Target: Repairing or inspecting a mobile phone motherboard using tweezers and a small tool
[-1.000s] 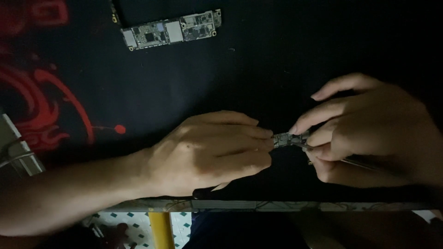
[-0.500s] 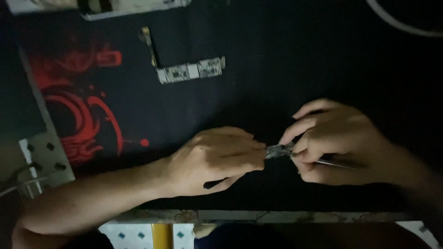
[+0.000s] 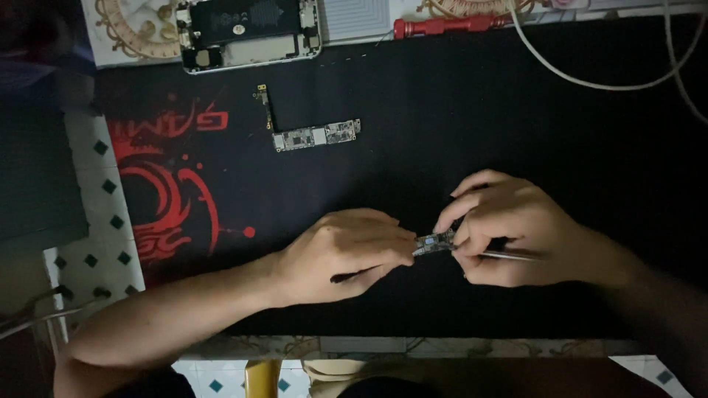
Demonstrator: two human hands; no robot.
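A small chip (image 3: 435, 242) is pinched between the fingers of the left hand (image 3: 346, 254) and right hand (image 3: 516, 236), its long axis lying hand to hand, with tweezers (image 3: 509, 256) gripped rightward; a board (image 3: 317, 136) lies well beyond it.

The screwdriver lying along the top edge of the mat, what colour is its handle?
The screwdriver handle is red, with a pale metal section toward its right end; the head view shows it.
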